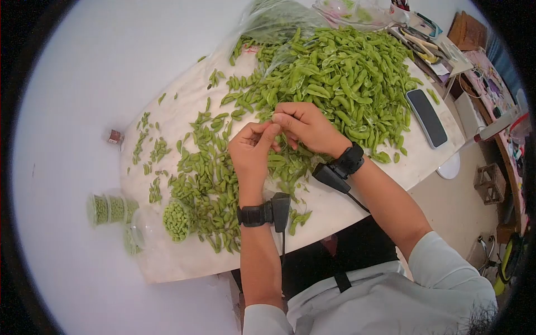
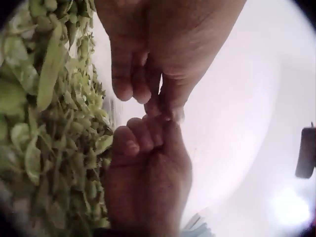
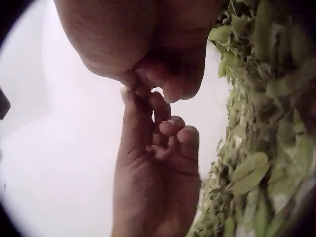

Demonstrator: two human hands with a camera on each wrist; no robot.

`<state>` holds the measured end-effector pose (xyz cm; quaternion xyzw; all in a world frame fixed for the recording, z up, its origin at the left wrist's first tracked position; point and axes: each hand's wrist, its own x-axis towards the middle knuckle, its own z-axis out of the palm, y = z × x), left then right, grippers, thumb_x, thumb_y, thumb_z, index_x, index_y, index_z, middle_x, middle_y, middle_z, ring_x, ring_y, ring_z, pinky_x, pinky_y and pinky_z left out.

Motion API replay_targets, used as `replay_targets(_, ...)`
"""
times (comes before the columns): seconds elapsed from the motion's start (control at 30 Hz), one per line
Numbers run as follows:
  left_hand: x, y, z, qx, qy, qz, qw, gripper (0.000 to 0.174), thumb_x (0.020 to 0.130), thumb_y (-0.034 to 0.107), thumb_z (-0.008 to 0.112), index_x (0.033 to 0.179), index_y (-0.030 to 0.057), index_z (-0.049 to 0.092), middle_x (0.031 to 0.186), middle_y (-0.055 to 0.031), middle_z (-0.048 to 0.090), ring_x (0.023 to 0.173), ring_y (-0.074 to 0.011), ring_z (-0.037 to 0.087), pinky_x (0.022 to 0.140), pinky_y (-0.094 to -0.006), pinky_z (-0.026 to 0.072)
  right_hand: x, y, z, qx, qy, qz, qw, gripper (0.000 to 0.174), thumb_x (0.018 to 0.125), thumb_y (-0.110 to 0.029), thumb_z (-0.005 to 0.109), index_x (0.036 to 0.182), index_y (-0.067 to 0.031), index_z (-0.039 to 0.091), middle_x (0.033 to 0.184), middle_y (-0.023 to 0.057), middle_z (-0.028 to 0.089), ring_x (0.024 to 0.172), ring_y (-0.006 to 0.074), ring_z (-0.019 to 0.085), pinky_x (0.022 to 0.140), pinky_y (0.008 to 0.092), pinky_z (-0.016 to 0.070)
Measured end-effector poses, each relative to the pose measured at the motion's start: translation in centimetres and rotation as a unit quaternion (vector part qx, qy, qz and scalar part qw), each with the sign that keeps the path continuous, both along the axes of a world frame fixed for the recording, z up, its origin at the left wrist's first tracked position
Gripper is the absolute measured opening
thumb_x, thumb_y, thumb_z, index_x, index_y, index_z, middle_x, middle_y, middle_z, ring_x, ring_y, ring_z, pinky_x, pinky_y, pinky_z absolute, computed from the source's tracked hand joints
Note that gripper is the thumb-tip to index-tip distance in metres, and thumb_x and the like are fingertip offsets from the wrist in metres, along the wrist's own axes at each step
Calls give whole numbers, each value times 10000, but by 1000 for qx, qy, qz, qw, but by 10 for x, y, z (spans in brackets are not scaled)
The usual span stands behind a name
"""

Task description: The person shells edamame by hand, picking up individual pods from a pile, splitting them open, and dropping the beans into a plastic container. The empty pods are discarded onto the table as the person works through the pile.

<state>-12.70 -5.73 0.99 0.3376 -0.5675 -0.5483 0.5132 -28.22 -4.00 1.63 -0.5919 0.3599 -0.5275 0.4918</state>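
In the head view, my left hand (image 1: 251,151) and right hand (image 1: 310,128) meet fingertip to fingertip above the table. Thumbs and index fingers of both pinch at one spot, around a small thing the fingertips hide; I cannot tell what it is. The other fingers curl loosely, as the left wrist view also shows. Behind and right of the hands rises a big heap of green edamame pods (image 1: 357,78), some split open. More pods (image 1: 206,173) lie scattered to the left. A clear round tub of shelled green beans (image 1: 177,220) stands near the left forearm.
Filled clear tubs (image 1: 99,209) stand at the far left beside an empty-looking clear cup (image 1: 146,226). A plastic bag (image 1: 273,22) lies behind the heap. At the table's right edge is a phone (image 1: 427,118). A small jar (image 1: 115,137) sits at the left edge.
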Motion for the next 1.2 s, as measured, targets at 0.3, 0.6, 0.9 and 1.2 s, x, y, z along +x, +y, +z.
replay_targets(0.3, 6, -2, 1, 13, -25, -17, 999, 151, 869, 112, 644, 887, -37, 638, 755, -66, 633, 591, -100, 548, 544, -242, 476, 1, -1, -3, 23, 0, 11, 1000, 239, 944, -196, 488, 823, -6, 568, 670, 25, 551, 510, 107, 510, 496, 253, 422)
replay_targets(0.6, 9, 0, -1, -42, -111, 7, 993, 145, 875, 95, 624, 943, -31, 640, 800, -62, 644, 600, -88, 548, 540, -232, 464, 2, -3, -5, -93, 131, -94, 983, 247, 954, -211, 495, 804, -24, 552, 610, 2, 494, 465, 68, 446, 449, 230, 369)
replay_targets(0.9, 7, -3, -3, -27, -80, -42, 996, 57, 906, 53, 524, 896, -3, 532, 729, -60, 590, 539, -90, 513, 511, -238, 470, -1, 1, 4, -57, 181, -68, 980, 219, 897, -199, 538, 853, 10, 587, 751, 154, 616, 668, 272, 585, 643, 341, 461)
replay_targets(1.2, 3, -1, -8, -11, -81, 20, 996, 42, 902, 59, 457, 904, 17, 459, 694, -37, 520, 503, -64, 437, 456, -229, 367, 4, -4, -5, -103, 205, -132, 964, 218, 893, -199, 551, 860, 13, 586, 736, 189, 587, 649, 330, 559, 609, 375, 446)
